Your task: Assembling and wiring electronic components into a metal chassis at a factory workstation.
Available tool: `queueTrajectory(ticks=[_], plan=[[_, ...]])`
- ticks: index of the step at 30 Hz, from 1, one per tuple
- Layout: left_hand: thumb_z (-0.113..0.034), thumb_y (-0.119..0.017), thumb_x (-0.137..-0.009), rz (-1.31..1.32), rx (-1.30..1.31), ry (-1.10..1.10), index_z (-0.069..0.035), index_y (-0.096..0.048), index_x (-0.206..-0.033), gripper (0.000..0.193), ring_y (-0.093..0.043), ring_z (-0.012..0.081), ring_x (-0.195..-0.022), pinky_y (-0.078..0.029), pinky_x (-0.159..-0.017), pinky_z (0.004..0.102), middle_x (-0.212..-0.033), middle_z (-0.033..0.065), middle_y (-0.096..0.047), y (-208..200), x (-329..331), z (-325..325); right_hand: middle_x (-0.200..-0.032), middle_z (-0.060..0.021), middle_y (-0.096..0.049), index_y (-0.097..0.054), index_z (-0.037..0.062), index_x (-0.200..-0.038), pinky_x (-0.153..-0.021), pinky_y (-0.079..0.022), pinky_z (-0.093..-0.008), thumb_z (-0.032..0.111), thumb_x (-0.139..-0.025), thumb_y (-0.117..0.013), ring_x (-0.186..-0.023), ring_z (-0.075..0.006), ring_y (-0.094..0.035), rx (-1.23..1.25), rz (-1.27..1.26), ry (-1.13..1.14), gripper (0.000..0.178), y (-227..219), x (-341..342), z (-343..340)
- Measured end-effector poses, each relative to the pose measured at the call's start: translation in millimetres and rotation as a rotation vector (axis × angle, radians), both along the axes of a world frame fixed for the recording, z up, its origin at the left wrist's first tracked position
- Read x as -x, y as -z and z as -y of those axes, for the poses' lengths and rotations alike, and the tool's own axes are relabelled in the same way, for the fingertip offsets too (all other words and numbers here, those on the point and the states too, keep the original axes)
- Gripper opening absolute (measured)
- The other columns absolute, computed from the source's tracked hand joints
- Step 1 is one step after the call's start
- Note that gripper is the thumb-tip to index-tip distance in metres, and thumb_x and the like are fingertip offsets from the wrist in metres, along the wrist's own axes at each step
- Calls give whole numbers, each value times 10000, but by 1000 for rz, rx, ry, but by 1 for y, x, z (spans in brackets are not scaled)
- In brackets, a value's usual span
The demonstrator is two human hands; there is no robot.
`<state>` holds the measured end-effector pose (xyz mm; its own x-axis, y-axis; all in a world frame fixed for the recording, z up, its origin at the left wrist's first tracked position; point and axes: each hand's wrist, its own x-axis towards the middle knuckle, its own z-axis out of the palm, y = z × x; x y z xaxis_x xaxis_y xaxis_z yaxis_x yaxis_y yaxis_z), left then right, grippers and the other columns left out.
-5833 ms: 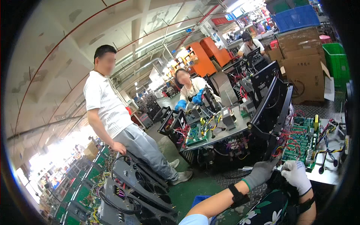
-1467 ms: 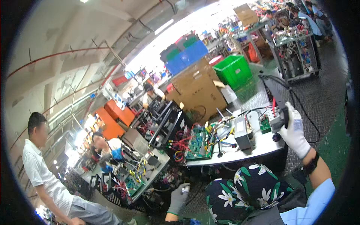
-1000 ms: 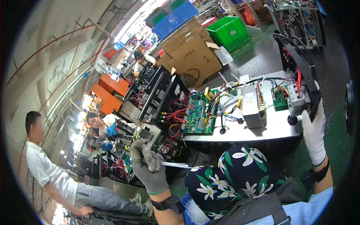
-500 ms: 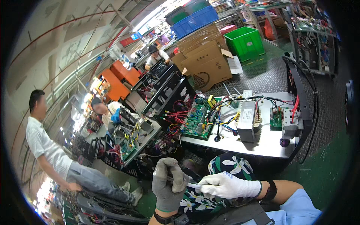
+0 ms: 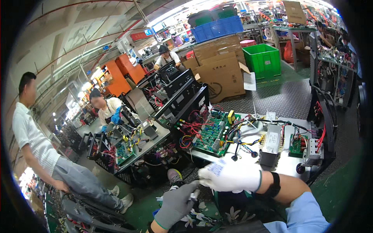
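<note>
My left hand (image 5: 175, 206), in a grey glove, is closed low in front of me. Small white strips (image 5: 193, 195), probably cable ties, poke out of it. Close above it, my right hand (image 5: 232, 175) in a white glove has its fingertips pressed together; what they pinch is hidden. Beyond my hands lies an opened electrical unit on a white metal plate (image 5: 290, 166). It carries a green circuit board (image 5: 211, 134), a boxy transformer (image 5: 271, 143) and bundled coloured wires (image 5: 245, 143). A thin white tie (image 5: 254, 107) stands up from the wires.
At the left, a co-worker in blue gloves bends over a similar unit (image 5: 126, 152). Another person (image 5: 37, 128) stands nearer on that side. Farther back are a cardboard box (image 5: 221, 79), a green crate (image 5: 261, 62) and a blue crate (image 5: 217, 29). Black side panels (image 5: 324, 116) rise at the unit's right.
My right hand has moved up toward the plate's front edge, and my left hand has tipped over and lowered. The white strip that spanned both hands no longer shows between them. The view has tilted.
</note>
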<state>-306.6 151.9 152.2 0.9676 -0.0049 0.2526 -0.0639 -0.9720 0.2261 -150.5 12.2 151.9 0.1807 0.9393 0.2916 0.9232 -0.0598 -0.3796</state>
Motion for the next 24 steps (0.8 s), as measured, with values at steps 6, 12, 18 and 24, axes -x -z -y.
queueTrajectory(ticks=[6, 12, 18, 24], plan=[[-122, -658, -816, 225, 305, -193, -11, -660, -925, 156, -655, 224, -662, -487, -605, 276, -746, 148, -650, 23, -28, -50, -702, -132, -616, -603, 62, -783, -623, -501, -417, 230, -793, -523, -705, -329, -630, 202, 218, -235, 186, -53, -50, -66], [-146, -658, -818, -12, 576, -369, -54, -663, -946, 158, -660, 212, -669, -502, -607, 306, -749, 104, -657, 51, -42, -98, -828, -133, -637, -629, 50, -805, -690, -506, -419, 210, -766, -531, -801, -310, -631, 614, 435, 23, 192, -62, -186, -84], [-209, -661, -835, 277, 528, -79, -94, -650, -999, 201, -642, 258, -969, -513, -800, 319, -1120, 125, -631, 89, -128, -87, -1023, -209, -628, -443, 103, -1314, -813, -487, -444, 202, -804, -517, -966, -351, -613, 680, 237, -60, 525, -23, -202, -125], [-120, -642, -833, 266, 724, -70, -66, -651, -1022, 197, -638, 251, -969, -507, -797, 311, -1109, 156, -624, 82, -185, -55, -1032, -169, -636, -560, 105, -1211, -840, -481, -420, 198, -778, -533, -961, -328, -614, 663, 227, -214, 444, -26, -230, -144]])
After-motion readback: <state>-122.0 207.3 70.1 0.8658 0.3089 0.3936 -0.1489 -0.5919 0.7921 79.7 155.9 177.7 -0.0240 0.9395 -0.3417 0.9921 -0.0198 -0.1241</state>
